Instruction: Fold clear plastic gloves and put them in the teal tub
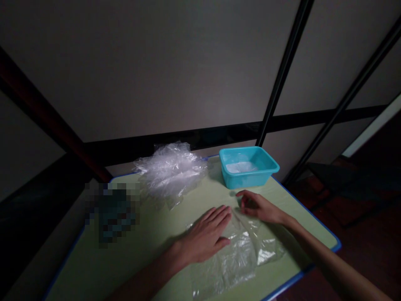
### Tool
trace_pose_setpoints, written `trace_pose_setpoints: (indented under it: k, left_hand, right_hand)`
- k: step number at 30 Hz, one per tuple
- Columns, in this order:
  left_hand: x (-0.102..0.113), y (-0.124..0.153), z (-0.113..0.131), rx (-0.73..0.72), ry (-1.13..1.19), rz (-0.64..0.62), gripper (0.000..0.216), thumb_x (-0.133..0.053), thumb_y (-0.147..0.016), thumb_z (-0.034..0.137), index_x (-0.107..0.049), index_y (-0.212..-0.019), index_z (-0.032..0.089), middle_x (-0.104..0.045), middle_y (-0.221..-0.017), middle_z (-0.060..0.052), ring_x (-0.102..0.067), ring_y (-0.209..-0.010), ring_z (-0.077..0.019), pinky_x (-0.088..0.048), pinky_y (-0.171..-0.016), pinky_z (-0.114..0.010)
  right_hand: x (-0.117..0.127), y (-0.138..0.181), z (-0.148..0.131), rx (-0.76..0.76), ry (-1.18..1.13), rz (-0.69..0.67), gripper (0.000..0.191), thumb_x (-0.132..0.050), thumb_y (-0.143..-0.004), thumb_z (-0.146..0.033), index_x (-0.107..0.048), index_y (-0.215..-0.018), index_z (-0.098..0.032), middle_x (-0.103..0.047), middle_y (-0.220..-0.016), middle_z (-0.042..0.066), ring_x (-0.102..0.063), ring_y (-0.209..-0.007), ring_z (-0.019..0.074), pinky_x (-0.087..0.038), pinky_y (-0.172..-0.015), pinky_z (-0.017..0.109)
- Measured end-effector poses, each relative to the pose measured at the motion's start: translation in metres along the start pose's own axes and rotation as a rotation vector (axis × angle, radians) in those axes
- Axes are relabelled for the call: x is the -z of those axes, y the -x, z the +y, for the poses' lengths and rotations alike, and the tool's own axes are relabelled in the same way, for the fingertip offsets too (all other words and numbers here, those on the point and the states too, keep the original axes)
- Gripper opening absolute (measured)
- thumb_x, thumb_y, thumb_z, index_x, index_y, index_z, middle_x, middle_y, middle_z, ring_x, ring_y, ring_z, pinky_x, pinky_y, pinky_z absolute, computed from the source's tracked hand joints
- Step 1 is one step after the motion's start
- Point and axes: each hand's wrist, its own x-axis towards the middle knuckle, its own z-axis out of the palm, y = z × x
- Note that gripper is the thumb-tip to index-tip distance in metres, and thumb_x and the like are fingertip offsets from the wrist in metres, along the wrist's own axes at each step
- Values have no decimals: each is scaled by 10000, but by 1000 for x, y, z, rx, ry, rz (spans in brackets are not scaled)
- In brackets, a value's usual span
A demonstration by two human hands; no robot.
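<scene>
Clear plastic (239,255), near side of table (150,234), partly under L grip (206,236). Dim rm, gray paneled wall (188,75) w/ black strips (284,71). 1 table, pale green, blue edge. 1 crumpled plastic pile (175,171) at back; 1 turquoise bin (246,180), back R, white stuff (241,167) inside. L grip spread flat, palm down; R grip (247,202) curled near plastic's far edge, can't tell if pinching. Plastic thin, shiny, creased; sheet count unclear.

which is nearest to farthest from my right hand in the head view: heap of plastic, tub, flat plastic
From the right hand:
1. Flat plastic: on the near side, right at the hand; contact is hard to tell.
2. Tub: just beyond the fingers, with a gap.
3. Heap of plastic: farther off to the left.
</scene>
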Motion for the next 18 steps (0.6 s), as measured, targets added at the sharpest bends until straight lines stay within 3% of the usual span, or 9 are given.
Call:
trace_pose_setpoints:
  k: [3,9,14,18]
  left_hand:
    - [-1,0,0,-11,-29,-3,582,-492,-823,337,-252,-1319,151,-213,-1425,-87,-147,-1307,-191,-139,-1069,-345]
    - [0,1,1,-14,-50,0,574,-483,-829,337,-247,-1320,156,-204,-1428,-83,-145,-1307,-198,-138,-1067,-350]
    - [-2,1,1,-12,-52,3,587,-477,-834,345,-224,-1330,159,-190,-1433,-75,-125,-1311,-193,-113,-1071,-340]
    - [-4,1,0,-14,-60,-6,583,-463,-841,359,-221,-1332,157,-174,-1438,-70,-103,-1315,-188,-94,-1073,-331]
  right_hand:
    - [-2,-9,-3,-14,-2,-47,325,-588,-700,-206,-469,-995,-137,-472,-640,-44,-462,-561,100,-378,-494,203]
    - [9,-2,-4,-79,-64,-101,552,-648,-635,-208,-410,-1131,-156,-524,-805,0,-454,-553,75,-379,-479,198]
    - [17,5,13,-227,-311,53,491,-654,-630,-295,-442,-1050,-158,-529,-675,-27,-498,-521,91,-400,-455,210]
    - [19,10,24,-263,-262,190,424,-608,-636,-357,-466,-975,-146,-551,-599,-22,-532,-498,121,-431,-460,249]
